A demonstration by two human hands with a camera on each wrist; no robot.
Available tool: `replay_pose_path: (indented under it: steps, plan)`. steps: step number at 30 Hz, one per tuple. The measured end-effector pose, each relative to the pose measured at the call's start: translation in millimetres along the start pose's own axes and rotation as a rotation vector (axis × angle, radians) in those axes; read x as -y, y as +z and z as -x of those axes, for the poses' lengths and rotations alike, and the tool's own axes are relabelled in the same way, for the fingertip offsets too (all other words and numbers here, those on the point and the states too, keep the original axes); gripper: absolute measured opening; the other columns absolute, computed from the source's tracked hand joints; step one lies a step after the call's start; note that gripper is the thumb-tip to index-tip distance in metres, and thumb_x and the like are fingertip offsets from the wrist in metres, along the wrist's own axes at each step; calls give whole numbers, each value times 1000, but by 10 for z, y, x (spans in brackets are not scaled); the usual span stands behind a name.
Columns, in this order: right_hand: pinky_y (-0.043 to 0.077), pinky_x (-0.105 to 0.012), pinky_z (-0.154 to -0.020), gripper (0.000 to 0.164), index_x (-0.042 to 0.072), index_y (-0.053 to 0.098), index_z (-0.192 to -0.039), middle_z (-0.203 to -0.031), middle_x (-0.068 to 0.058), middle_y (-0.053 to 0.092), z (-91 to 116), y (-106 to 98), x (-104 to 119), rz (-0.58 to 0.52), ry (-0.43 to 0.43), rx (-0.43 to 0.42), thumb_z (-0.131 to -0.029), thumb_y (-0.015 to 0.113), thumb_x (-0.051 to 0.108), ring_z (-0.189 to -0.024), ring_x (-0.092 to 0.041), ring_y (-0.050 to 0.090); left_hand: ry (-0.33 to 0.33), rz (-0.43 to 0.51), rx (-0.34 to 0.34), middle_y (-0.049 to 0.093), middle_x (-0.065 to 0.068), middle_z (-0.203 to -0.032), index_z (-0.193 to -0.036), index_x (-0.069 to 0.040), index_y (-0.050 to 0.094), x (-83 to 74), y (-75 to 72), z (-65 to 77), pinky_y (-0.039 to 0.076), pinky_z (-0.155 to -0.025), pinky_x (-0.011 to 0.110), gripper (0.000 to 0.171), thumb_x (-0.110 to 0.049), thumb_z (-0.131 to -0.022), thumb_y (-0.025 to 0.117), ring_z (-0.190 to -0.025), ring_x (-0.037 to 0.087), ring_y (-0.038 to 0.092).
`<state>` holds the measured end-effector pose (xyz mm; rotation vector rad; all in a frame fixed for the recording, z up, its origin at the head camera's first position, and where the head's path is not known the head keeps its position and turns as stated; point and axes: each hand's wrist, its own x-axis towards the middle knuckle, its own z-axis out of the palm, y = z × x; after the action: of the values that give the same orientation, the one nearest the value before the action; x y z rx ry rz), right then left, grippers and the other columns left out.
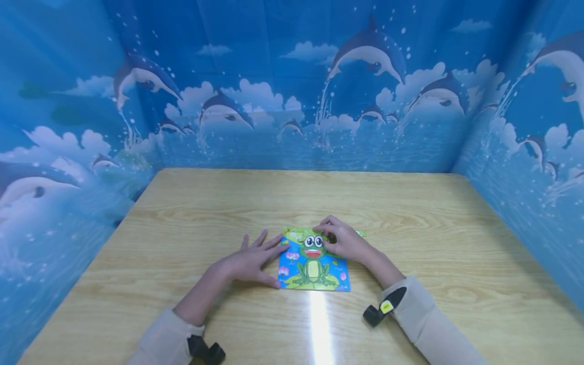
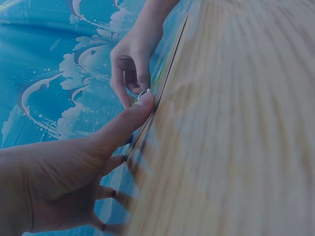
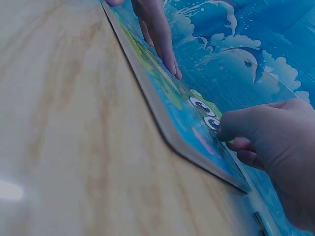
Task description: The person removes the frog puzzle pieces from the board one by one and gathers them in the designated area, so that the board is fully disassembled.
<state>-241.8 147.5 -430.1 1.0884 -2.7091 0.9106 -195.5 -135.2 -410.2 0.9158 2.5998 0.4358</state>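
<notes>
A flat picture puzzle board (image 1: 338, 284) with a green frog on blue lies on the table. My right hand (image 1: 343, 242) pinches a puzzle piece (image 1: 314, 241) bearing the frog's eyes between thumb and fingers, over the upper part of the picture. In the right wrist view the eye piece (image 3: 205, 109) stands tilted up from the board's surface. My left hand (image 1: 250, 259) is at the board's left side with fingers spread, thumb at the lower left corner and index finger over the upper left part.
A green printed edge (image 1: 361, 233) shows behind the right hand, beyond the board. The wooden table (image 1: 182, 203) reaches back to a blue curtain (image 1: 274, 61) with dolphins, which also hangs at both sides. Each wrist wears a small black camera (image 1: 375, 315).
</notes>
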Motion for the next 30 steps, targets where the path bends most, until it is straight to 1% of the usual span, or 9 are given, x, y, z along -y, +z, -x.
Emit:
replay_pose_path:
  steps: [6,10,13,16,23,30]
  plan:
    - [48,-22,-66,33,7,64,-113,-106,-2,51,10,2,-1,39,-33,-29,-80,66,3,-82,-9,52,0,-1,1,3,0,-153,-148,-27,20,2,12,-7,-9,-100,60,92,-67,-73,58,-135,34,-8]
    - [48,-22,-64,34,7,64,-113,-106,-2,51,14,-2,-3,48,-67,-51,-79,66,2,-81,-9,53,-6,8,2,3,-1,-153,-148,-27,20,-5,11,-4,-9,-100,60,93,-67,-73,58,-135,34,-8]
    - [48,-21,-64,34,6,64,-112,-106,-3,51,11,-4,-7,48,-77,-57,-78,66,1,-80,-9,53,-8,17,1,4,0,-153,-147,-27,21,-13,5,-2,-9,-100,60,92,-66,-73,59,-135,34,-7]
    - [48,-20,-64,34,5,64,-112,-106,-3,51,6,-4,-9,46,-68,-51,-78,66,1,-80,-9,53,-8,18,0,4,0,-153,-147,-27,21,-19,-1,2,-9,-100,60,92,-66,-73,60,-135,34,-7]
    - [48,-20,-64,33,3,64,-113,-106,-5,53,6,7,-19,2,-46,-38,-79,64,1,-80,-10,54,-3,19,-5,4,0,-153,-148,-26,21,-25,-9,13,-9,-100,60,92,-65,-74,60,-135,35,-7]
    - [48,-21,-65,32,4,65,-112,-106,-3,54,1,17,-29,1,-9,-35,-80,64,2,-80,-9,54,-6,19,-2,4,1,-153,-148,-26,20,-39,-19,20,-10,-100,60,92,-63,-74,61,-135,34,-7]
